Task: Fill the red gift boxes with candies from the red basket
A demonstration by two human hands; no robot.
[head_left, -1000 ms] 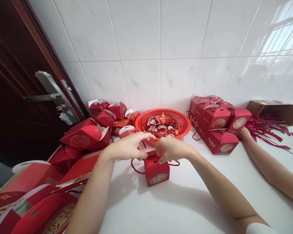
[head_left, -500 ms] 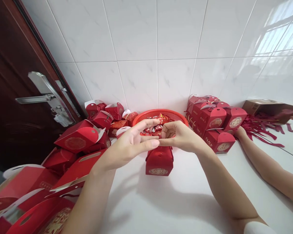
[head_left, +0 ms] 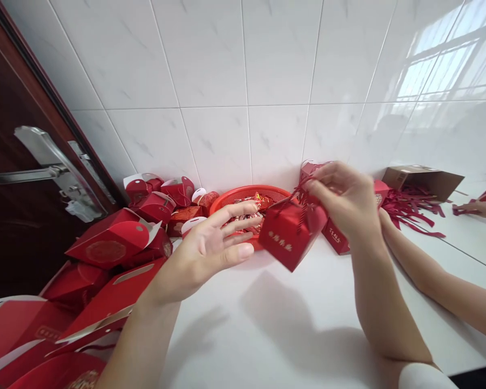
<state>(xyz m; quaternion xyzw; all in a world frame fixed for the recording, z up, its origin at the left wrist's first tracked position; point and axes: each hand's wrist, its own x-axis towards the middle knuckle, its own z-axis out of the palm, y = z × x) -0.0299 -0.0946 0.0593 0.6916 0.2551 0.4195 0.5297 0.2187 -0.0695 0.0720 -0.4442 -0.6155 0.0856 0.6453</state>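
Observation:
A red gift box (head_left: 285, 232) with gold lettering hangs tilted above the white table. My right hand (head_left: 342, 197) pinches the box by its twisted red cord handle (head_left: 297, 197). To the left of the box, my left hand (head_left: 210, 251) is spread with the palm facing it, holding nothing and not touching the box. Behind both hands stands a red plastic basket (head_left: 230, 194) of shiny wrapped sweets (head_left: 263, 202), partly covered by my left fingers and the box.
Several red boxes (head_left: 109, 237) are heaped on the left. More closed boxes (head_left: 336, 237) stand behind my right hand. A cardboard carton (head_left: 425, 181) spills dark red ribbons (head_left: 405, 208). Another person's arm (head_left: 437, 275) rests on the table (head_left: 235, 346) at right.
My right hand has lifted the box off the table by its cord and moved it right. My left hand has drawn away from the right one. The view has shifted right.

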